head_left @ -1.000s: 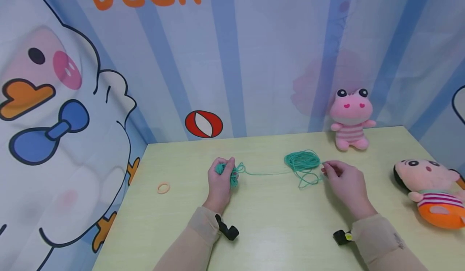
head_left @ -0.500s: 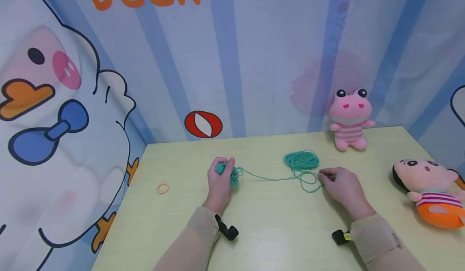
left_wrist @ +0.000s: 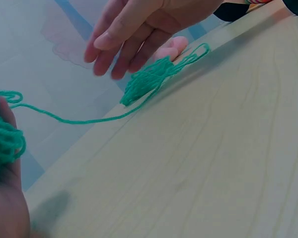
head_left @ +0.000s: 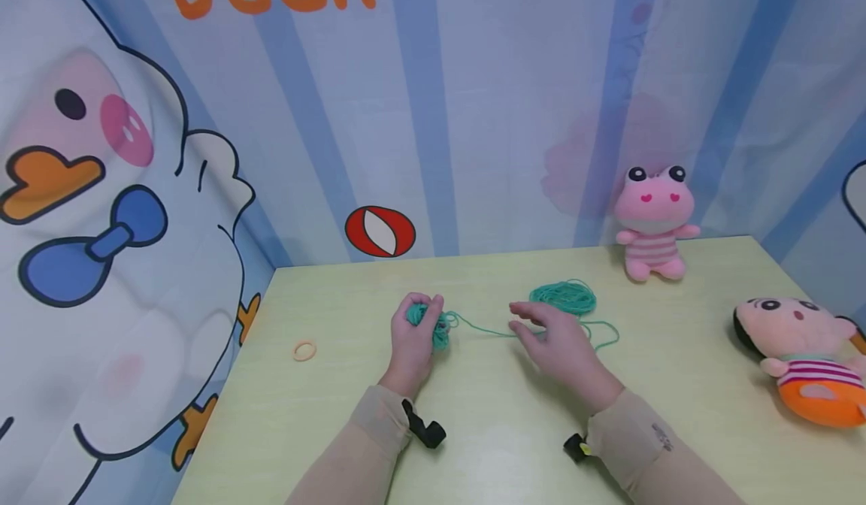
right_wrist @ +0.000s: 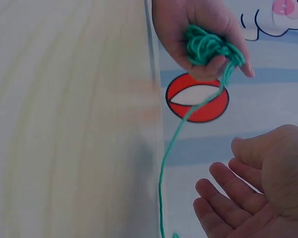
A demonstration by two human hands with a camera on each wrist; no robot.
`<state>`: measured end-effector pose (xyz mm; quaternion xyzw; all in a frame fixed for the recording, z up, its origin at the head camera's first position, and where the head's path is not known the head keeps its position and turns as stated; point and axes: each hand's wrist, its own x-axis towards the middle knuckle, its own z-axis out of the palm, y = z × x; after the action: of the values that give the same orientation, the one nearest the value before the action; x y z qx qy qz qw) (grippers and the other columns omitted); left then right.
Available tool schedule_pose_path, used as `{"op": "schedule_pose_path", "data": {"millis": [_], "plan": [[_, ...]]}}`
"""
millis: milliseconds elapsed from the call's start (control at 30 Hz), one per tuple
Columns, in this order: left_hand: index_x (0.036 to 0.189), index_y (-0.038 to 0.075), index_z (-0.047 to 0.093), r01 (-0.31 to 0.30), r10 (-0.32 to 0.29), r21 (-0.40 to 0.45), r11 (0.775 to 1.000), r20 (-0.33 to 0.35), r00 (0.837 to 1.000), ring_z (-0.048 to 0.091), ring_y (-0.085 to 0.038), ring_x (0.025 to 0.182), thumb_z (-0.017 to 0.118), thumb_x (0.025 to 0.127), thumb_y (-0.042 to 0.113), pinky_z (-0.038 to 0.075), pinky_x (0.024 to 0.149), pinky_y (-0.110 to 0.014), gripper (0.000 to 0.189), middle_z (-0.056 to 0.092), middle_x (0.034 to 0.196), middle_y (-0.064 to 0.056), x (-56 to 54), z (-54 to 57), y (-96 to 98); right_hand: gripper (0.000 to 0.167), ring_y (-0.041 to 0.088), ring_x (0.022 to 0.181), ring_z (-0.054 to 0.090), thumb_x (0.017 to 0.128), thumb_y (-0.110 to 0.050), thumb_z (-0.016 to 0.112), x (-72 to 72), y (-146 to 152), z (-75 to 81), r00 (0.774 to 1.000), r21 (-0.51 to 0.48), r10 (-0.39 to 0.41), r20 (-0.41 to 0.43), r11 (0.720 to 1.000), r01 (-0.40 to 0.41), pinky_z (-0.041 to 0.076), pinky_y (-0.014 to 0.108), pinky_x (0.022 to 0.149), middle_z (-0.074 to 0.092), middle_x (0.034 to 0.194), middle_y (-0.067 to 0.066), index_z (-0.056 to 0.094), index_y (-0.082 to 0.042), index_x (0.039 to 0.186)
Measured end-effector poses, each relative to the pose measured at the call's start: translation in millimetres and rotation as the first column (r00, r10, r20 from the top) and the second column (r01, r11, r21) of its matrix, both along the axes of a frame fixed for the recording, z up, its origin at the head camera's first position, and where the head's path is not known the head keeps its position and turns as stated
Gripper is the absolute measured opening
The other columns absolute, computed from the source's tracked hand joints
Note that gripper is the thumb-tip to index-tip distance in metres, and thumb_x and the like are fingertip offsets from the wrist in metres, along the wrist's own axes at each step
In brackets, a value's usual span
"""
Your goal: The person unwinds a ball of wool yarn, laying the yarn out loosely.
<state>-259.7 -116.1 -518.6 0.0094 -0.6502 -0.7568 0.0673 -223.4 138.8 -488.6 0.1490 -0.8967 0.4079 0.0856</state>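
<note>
My left hand (head_left: 410, 343) grips a small bundle of green yarn (head_left: 440, 332), with its loops showing between thumb and fingers. From this bundle a single strand (left_wrist: 74, 121) runs across to a looser coil of green yarn (head_left: 563, 296) lying on the table. My right hand (head_left: 561, 343) hovers just in front of that coil, beside the strand. Its fingers (right_wrist: 233, 186) are spread and relaxed, and nothing is held between them in the right wrist view. Part of the coil and the strand is hidden behind the right hand in the head view.
A peach-coloured ring (head_left: 304, 351) lies on the table at the left. At the back right sits a pink plush frog (head_left: 654, 223). Another plush doll (head_left: 812, 362) in orange lies at the right edge. A printed cloth backdrop (head_left: 501, 114) rises behind the table.
My right hand has let go of the yarn by the coil and moved left, its fingers spreading. The loose loop now lies to the right of the hand. My left hand stays nearly still.
</note>
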Motion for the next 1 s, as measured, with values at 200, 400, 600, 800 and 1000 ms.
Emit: {"op": "schedule_pose_path", "data": {"millis": [200,400,600,800,1000], "plan": [[0.102,0.017,0.063,0.033,-0.033,0.007,0.999,-0.018,0.999,0.065,-0.013,0.08,0.084,0.1,0.03,0.057,0.073,-0.023,0.025,0.066,0.093,0.001,1.0,0.3,1.0,0.051,0.037,0.139,0.069,0.11,-0.027,0.069,-7.2,-46.3,-1.0,0.99,-0.001,0.099,0.103,0.995,-0.099,0.055,0.057,0.117,0.073,0.148,0.011,0.06,-0.006,0.156],[0.104,0.016,0.063,0.063,-0.063,0.012,0.998,-0.04,0.997,0.065,-0.015,0.089,0.086,0.097,0.022,0.058,0.075,-0.023,0.025,0.063,0.102,0.0,1.1,-0.2,0.0,0.044,0.035,0.13,0.074,0.11,-0.026,0.07,-12.3,-67.4,-5.1,0.988,0.021,0.094,0.122,0.995,-0.097,0.058,0.055,0.112,0.08,0.133,0.01,0.066,-0.009,0.151],[0.106,0.014,0.062,0.075,-0.074,0.017,0.997,-0.079,0.994,0.063,-0.017,0.096,0.086,0.096,0.015,0.059,0.077,-0.022,0.026,0.062,0.108,-0.004,0.8,-1.3,-0.3,0.022,0.03,0.117,0.08,0.108,-0.021,0.072,-12.1,-68.4,-5.0,0.996,0.026,0.04,0.086,0.999,-0.043,0.063,0.051,0.104,0.084,0.12,0.007,0.08,-0.011,0.126],[0.109,0.014,0.063,0.092,-0.086,0.059,0.994,-0.098,0.991,0.064,-0.019,0.103,0.083,0.095,0.006,0.06,0.088,-0.023,0.026,0.065,0.114,-0.017,1.7,0.2,1.2,0.02,0.023,0.106,0.079,0.109,-0.023,0.07,-7.6,-51.8,-0.1,0.998,-0.027,-0.024,0.06,0.999,0.025,0.065,0.047,0.095,0.084,0.111,0.001,0.081,-0.013,0.122],[0.117,0.014,0.063,0.189,-0.18,0.088,0.978,-0.102,0.978,0.071,-0.023,0.117,0.077,0.099,0.002,0.061,0.102,-0.025,0.026,0.077,0.113,0.001,1.5,-0.6,0.1,0.02,0.021,0.097,0.077,0.111,-0.022,0.068,-1.8,-25.7,7.3,0.992,-0.082,-0.121,-0.018,0.989,0.119,0.062,0.04,0.085,0.084,0.107,0.005,0.08,-0.01,0.121]]}}
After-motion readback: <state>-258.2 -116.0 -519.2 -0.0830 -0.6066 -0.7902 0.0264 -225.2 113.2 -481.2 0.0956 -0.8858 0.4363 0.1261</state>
